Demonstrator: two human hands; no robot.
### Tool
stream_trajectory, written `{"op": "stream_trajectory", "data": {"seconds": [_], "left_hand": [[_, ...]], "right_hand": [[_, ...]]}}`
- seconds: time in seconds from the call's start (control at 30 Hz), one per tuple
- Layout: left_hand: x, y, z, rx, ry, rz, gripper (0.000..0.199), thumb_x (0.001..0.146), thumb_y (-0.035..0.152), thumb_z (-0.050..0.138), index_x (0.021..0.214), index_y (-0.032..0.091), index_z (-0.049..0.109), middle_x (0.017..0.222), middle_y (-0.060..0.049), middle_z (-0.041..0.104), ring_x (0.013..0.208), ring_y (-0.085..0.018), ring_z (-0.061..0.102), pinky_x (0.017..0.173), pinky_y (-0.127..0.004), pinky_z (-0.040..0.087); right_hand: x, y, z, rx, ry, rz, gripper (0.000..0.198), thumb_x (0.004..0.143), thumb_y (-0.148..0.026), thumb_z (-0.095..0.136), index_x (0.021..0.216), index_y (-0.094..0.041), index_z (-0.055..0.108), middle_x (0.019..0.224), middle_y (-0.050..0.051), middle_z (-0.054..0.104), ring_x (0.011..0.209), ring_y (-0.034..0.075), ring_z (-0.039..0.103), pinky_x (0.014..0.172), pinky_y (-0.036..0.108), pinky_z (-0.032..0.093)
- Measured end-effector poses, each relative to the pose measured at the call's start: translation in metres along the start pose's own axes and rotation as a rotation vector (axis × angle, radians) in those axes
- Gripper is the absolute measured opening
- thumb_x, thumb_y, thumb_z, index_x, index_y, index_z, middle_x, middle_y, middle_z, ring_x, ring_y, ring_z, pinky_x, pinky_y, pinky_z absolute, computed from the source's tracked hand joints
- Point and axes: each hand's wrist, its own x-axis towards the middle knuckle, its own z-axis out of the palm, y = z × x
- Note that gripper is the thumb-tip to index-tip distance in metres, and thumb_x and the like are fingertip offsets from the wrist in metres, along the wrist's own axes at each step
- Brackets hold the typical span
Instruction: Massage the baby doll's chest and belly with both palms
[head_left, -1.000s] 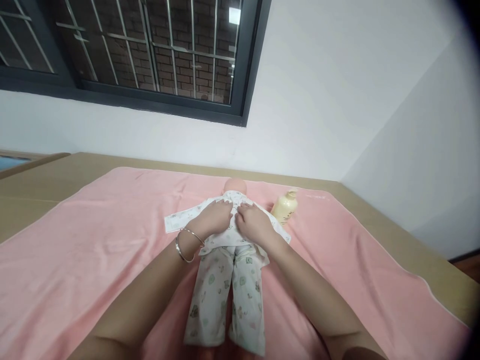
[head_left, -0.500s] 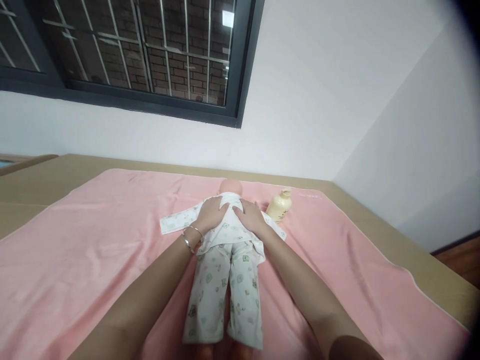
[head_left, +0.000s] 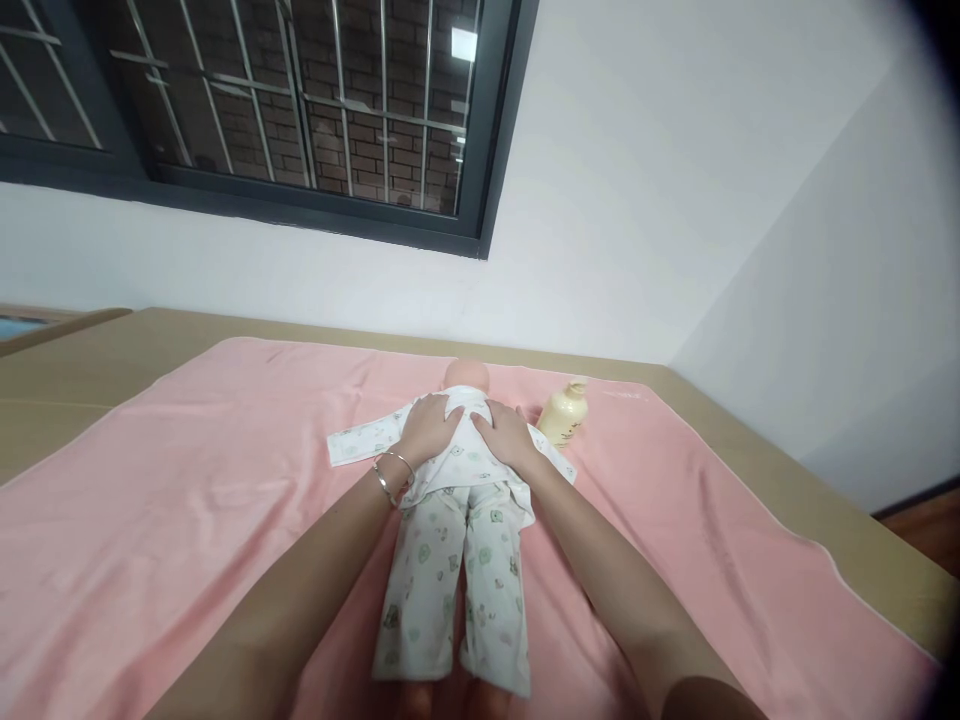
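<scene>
A baby doll (head_left: 468, 470) lies stretched out on a pink blanket (head_left: 247, 480), its bald head (head_left: 466, 375) toward the wall and its legs toward me. It wears a white top and trousers with a small print. My left hand (head_left: 431, 428) rests flat on the left side of its upper body, fingers open, thumb pointing inward. On the other side, my right hand (head_left: 506, 435) lies open in the same manner. The doll's sleeves spread out to both sides. A pale yellow pump bottle (head_left: 564, 412) leans or lies by the right sleeve, beyond my right hand.
The blanket covers much of a tan padded surface (head_left: 757, 462). A white wall (head_left: 600, 230) rises behind it, with a dark-framed, barred window (head_left: 480, 235) at upper left. Another wall meets it on the right.
The whole view has shifted slightly, so everything sits a little further right. Both hands stay flat on the doll with almost no visible movement.
</scene>
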Motion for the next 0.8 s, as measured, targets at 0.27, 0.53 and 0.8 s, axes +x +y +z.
{"op": "stream_trajectory", "data": {"seconds": [0.27, 0.53, 0.8], "left_hand": [[-0.001, -0.001, 0.002, 0.015, -0.006, 0.0, 0.049, 0.099, 0.044, 0.033, 0.131, 0.013, 0.052, 0.132, -0.015, 0.06, 0.125, -0.028, 0.052, 0.108, -0.04, 0.035], [-0.009, 0.015, -0.016, 0.073, -0.042, -0.036, 0.044, 0.1, 0.038, 0.031, 0.128, 0.011, 0.054, 0.134, -0.018, 0.058, 0.126, -0.03, 0.052, 0.102, -0.04, 0.04], [-0.035, 0.055, -0.037, 0.187, -0.168, -0.079, 0.042, 0.089, 0.018, 0.042, 0.129, 0.015, 0.053, 0.126, -0.02, 0.059, 0.112, -0.034, 0.058, 0.088, -0.042, 0.046]], "right_hand": [[-0.003, 0.004, 0.005, -0.017, 0.091, -0.042, 0.052, 0.1, -0.049, 0.035, 0.135, -0.015, 0.052, 0.135, 0.012, 0.06, 0.126, 0.025, 0.052, 0.109, 0.038, 0.031], [-0.006, -0.002, -0.001, -0.052, 0.125, -0.061, 0.051, 0.1, -0.047, 0.039, 0.134, -0.014, 0.054, 0.138, 0.012, 0.057, 0.128, 0.027, 0.05, 0.108, 0.038, 0.035], [-0.033, -0.044, -0.009, -0.088, -0.004, -0.159, 0.055, 0.091, -0.024, 0.045, 0.145, -0.014, 0.045, 0.152, 0.013, 0.043, 0.141, 0.029, 0.036, 0.113, 0.044, 0.03]]}}
